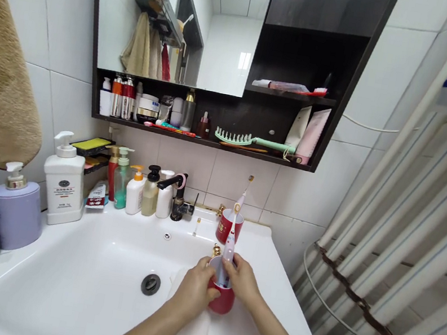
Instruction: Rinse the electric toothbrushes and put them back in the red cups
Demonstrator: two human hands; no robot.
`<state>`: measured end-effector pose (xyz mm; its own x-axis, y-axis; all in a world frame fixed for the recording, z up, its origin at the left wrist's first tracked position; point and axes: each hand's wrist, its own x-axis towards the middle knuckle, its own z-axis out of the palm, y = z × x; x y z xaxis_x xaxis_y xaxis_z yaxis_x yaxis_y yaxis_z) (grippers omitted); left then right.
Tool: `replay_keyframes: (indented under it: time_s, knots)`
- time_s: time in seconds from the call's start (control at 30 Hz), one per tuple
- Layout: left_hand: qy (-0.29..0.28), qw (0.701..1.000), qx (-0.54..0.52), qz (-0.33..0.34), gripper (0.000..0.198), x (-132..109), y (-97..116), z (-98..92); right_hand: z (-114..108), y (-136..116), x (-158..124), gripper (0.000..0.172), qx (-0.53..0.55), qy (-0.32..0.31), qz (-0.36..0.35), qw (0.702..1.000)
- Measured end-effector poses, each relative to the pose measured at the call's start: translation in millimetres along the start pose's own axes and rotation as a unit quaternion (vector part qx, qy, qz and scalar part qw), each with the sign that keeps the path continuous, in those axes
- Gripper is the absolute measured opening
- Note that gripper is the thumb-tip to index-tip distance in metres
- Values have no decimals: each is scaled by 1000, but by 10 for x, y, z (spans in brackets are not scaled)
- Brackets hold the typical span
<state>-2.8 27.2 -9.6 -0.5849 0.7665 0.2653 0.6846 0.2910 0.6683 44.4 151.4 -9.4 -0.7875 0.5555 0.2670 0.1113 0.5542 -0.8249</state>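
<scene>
My left hand (pixel 192 288) is closed around the near side of a red cup (pixel 222 301) with a pale inside and a gold handle. In my right hand (pixel 246 280) is a pale pink-white electric toothbrush (pixel 230 246), held upright with its lower end inside the cup. Right behind stands a second red cup (pixel 229 228), with another toothbrush (pixel 244 194) rising from it. A folded white cloth (pixel 193 334) lies on the sink's right edge, by my left wrist. A small brush head (pixel 197 227) stands on the sink ledge.
The white sink (pixel 101 284) has a dark drain (pixel 151 284) and a black faucet (pixel 179 197). Several pump bottles (pixel 64 181) line its left and back. Overhead hangs a mirror cabinet (pixel 206 140) with toiletries and a green hairbrush (pixel 253 140). White radiator pipes (pixel 401 231) run along the right.
</scene>
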Motion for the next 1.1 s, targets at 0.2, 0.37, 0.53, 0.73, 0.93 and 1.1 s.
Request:
replay_keyframes:
  time_s: [0.2,0.37,0.53,0.73,0.93,1.1]
  knots:
    - [4,997,-1,73,15,430,407,103,-545,8,210,25,20,35,5,999]
    - [1,996,37,81,16,857,624,268,-853,145,487,22,3,76,40,996]
    - [-13,995,69,71,22,1101,691,471,-975,336,699,22,-32,87,77,993]
    - [62,985,136,89,30,1286,603,392,-1013,467,975,23,-46,72,83,993]
    - [109,980,167,-23,27,1388,252,130,-1018,472,1129,23,-45,37,75,996]
    - [75,988,128,-41,17,1313,168,80,-1086,284,1053,24,-49,76,59,994]
